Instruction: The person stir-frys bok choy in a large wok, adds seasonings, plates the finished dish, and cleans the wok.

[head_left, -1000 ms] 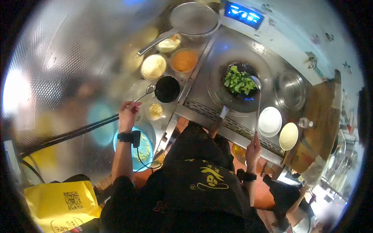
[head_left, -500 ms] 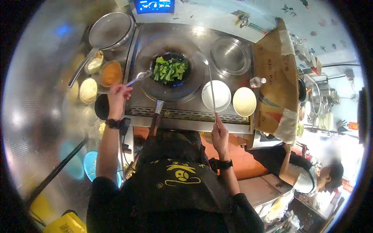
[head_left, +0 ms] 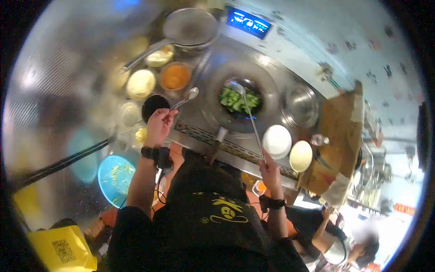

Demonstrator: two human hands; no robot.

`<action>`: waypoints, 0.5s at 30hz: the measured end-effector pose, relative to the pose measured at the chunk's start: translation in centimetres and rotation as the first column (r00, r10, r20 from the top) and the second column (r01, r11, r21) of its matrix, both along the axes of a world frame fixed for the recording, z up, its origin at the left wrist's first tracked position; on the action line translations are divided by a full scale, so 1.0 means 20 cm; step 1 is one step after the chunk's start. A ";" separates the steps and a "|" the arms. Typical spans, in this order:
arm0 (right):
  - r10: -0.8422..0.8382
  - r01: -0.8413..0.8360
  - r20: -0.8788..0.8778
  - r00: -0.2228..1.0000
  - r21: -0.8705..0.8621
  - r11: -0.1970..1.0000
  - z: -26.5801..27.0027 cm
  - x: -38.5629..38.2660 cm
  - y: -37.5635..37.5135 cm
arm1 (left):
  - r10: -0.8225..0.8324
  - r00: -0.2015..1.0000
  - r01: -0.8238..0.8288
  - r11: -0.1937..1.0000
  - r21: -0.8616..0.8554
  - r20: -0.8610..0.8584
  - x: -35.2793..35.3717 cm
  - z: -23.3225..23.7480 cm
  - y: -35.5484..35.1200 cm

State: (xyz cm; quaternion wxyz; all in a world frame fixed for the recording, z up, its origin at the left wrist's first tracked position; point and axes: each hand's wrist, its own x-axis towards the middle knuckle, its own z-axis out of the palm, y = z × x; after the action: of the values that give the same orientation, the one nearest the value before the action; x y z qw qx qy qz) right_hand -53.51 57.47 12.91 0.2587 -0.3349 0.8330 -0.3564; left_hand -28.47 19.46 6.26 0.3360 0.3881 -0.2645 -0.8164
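Note:
My left hand (head_left: 161,125) is closed on the handle of a metal spoon (head_left: 192,94), held out left of the wok, beside the dark round container (head_left: 155,107). My right hand (head_left: 270,173) grips a long-handled ladle (head_left: 252,119). The ladle's head lies over the chopped green leaves (head_left: 238,100) inside the wok (head_left: 267,86). Toward me points the wok's handle (head_left: 218,144), which neither hand touches. A white bowl (head_left: 277,142) and a cream bowl (head_left: 301,156) stand to the wok's right, near my right hand.
Left of the stove are a bowl of orange seasoning (head_left: 175,76), a pale-filled container (head_left: 141,84) and a strainer (head_left: 190,28). A metal basin (head_left: 300,106), small bottle (head_left: 319,139) and cardboard sheet (head_left: 337,145) stand right. A blue basin (head_left: 117,181) sits lower left; another person (head_left: 333,242) works lower right.
The view has turned. My left hand has drawn the spoon from the wok's left side toward the seasoning containers. The ladle's head has moved from the wok's right rim onto the greens.

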 end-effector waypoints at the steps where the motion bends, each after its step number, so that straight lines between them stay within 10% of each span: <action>1: 0.129 -0.129 -0.081 0.988 -0.002 0.992 0.05 -0.02 -0.20 | 0.091 0.995 -0.088 0.995 -0.052 0.044 0.16 0.05 -0.04; 10: 0.409 -0.476 -0.371 0.834 -0.110 0.872 0.00 0.07 -1.52 | 0.471 0.866 -0.408 0.860 -0.305 0.169 0.90 -0.09 -0.42; 15: 0.361 -0.359 -0.104 0.927 0.035 0.933 -0.19 0.18 -1.95 | 0.457 0.783 -0.273 0.862 -0.428 0.421 1.18 -0.38 -0.58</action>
State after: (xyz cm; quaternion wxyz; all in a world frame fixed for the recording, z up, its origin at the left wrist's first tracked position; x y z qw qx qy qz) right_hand -49.83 18.38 9.06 0.2766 -0.4989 0.7729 -0.2779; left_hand -4.82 7.81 -1.44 0.4704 0.5689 -0.4004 -0.5429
